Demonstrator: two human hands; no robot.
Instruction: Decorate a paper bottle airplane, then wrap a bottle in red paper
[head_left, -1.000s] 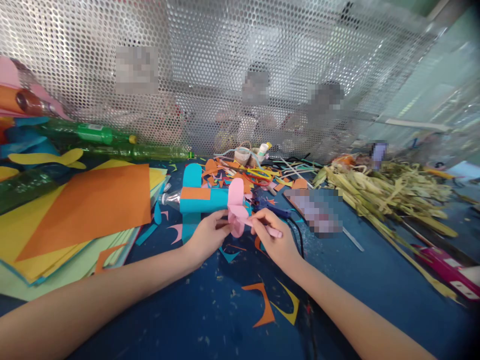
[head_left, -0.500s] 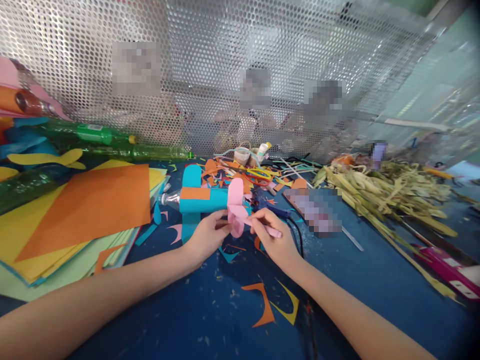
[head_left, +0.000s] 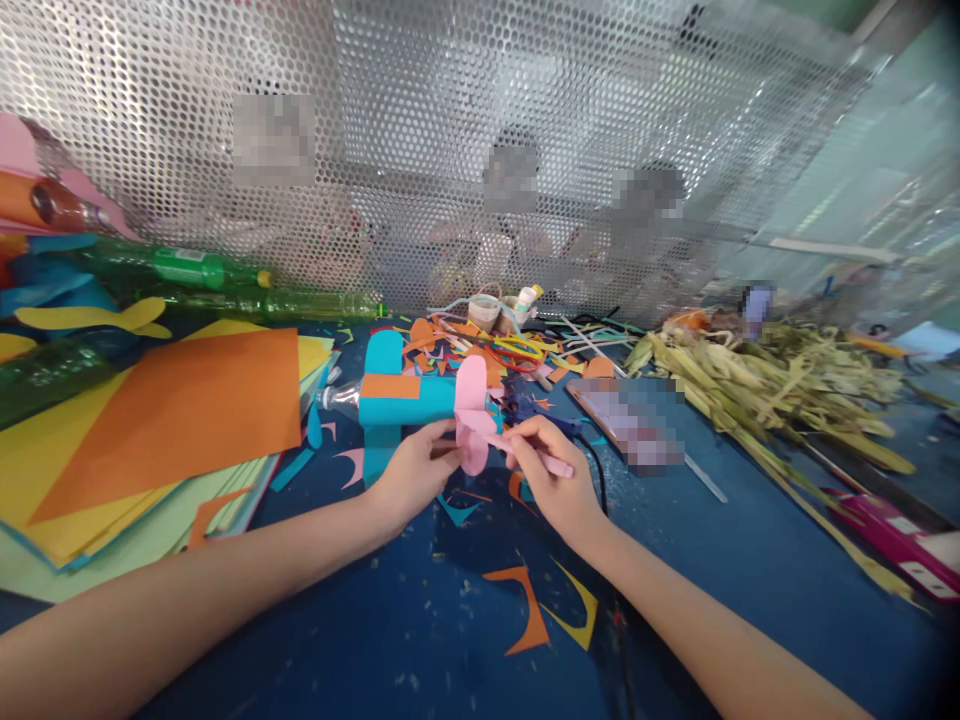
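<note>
Right hand point(head_left: 553, 485) edges away from the blue-wrapped bottle point(head_left: 424, 408), pinching a pink stick point(head_left: 558, 465); left hand point(head_left: 416, 468) pinches pink paper point(head_left: 472, 386): apparently shaping, steadiness needed next.

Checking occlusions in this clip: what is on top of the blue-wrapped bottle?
On the bottle, an orange strip lies over the blue wrap; pink paper overlaps the end nearer the right hand. What they cover can't be seen, nor can the bottle's wrapped middle.

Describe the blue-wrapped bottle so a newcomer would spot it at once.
On the dark blue table, find the big orange sheet. Just right of that, its clear neck facing the sheet, lies the bottle. Unlike the green bottles, it wears blue paper with an orange patch.
</note>
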